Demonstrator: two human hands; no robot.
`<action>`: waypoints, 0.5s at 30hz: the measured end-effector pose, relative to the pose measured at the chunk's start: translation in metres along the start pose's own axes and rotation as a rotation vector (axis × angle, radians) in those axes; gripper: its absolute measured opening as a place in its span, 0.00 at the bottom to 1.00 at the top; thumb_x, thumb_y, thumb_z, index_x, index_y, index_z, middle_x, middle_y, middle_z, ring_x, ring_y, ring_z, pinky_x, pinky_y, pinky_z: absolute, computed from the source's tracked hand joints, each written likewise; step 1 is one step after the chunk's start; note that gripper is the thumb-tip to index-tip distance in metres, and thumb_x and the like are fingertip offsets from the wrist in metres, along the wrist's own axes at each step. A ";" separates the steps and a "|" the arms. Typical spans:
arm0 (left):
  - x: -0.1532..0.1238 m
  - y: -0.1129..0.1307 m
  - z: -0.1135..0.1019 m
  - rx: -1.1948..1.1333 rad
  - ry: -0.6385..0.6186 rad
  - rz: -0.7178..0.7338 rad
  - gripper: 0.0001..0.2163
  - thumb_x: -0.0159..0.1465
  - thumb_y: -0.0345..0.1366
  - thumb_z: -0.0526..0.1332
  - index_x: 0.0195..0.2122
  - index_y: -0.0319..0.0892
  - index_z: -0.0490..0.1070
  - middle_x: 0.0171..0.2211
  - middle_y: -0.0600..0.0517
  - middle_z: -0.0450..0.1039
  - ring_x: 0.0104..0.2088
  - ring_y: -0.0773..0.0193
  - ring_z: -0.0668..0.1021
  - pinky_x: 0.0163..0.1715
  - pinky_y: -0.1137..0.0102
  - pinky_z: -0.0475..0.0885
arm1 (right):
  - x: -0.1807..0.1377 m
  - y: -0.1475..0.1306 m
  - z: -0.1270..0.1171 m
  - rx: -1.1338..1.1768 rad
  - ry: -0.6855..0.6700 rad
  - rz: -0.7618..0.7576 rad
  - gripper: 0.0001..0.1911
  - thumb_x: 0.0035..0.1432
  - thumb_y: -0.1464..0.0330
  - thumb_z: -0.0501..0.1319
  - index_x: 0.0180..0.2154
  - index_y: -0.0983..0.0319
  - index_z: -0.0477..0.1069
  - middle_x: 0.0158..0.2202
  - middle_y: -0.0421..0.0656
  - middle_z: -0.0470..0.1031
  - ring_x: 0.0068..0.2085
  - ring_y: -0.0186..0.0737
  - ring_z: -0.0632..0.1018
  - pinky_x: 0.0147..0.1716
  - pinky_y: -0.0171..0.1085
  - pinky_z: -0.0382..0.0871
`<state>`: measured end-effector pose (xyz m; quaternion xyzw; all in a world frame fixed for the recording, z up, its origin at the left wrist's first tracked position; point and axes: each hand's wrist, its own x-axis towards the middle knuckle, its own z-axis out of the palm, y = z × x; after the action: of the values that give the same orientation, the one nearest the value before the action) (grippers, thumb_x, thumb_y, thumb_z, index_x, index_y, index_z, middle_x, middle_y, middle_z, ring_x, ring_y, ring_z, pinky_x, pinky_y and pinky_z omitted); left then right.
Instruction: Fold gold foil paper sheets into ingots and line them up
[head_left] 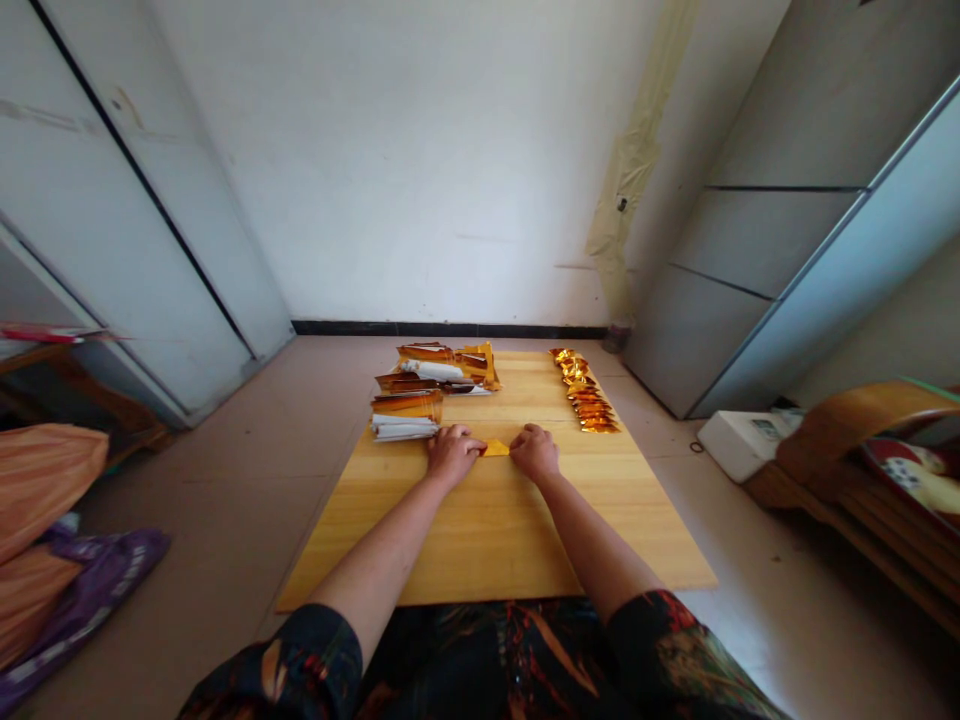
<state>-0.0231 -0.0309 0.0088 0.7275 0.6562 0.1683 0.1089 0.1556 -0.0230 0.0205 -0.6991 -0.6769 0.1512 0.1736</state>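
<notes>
A small piece of gold foil paper [496,448] lies near the middle of the wooden board [487,540], folded into a low, pointed shape. My left hand [453,452] pinches its left end, fingers closed. At its right end, my right hand [535,452] grips the paper with curled fingers. Just beyond my left hand sit stacks of gold and white paper sheets [407,408], partly curled. Along the board's far right side runs a row of shiny folded gold foil pieces [589,395], packed close together.
A white wall [435,170] stands beyond the board. To the right are a grey refrigerator [750,230], a white box [739,445] and a wooden chair [847,470]. Orange cloth [45,490] and a purple bag [90,580] lie at the left, below a pale cabinet [135,200].
</notes>
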 end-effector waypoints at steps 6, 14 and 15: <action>0.001 0.000 0.001 -0.025 -0.011 -0.023 0.11 0.61 0.38 0.58 0.39 0.62 0.77 0.51 0.56 0.68 0.52 0.57 0.66 0.49 0.60 0.59 | 0.007 0.008 0.003 0.164 0.123 -0.138 0.12 0.47 0.76 0.58 0.33 0.59 0.77 0.45 0.44 0.72 0.44 0.40 0.73 0.41 0.34 0.66; 0.003 -0.002 -0.002 -0.044 -0.027 -0.025 0.10 0.60 0.38 0.59 0.38 0.60 0.77 0.52 0.57 0.68 0.52 0.58 0.66 0.50 0.60 0.60 | 0.013 -0.020 0.005 0.194 -0.197 -0.216 0.10 0.49 0.75 0.58 0.31 0.61 0.76 0.32 0.39 0.78 0.34 0.34 0.75 0.33 0.28 0.63; 0.003 -0.003 -0.002 -0.050 -0.029 -0.027 0.10 0.60 0.38 0.59 0.38 0.60 0.77 0.52 0.57 0.68 0.52 0.58 0.67 0.50 0.60 0.60 | 0.013 -0.022 0.004 0.148 -0.219 -0.188 0.09 0.49 0.74 0.58 0.32 0.61 0.76 0.33 0.40 0.78 0.35 0.34 0.75 0.32 0.28 0.63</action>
<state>-0.0263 -0.0275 0.0099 0.7180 0.6599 0.1726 0.1385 0.1345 -0.0090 0.0272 -0.5974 -0.7411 0.2592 0.1631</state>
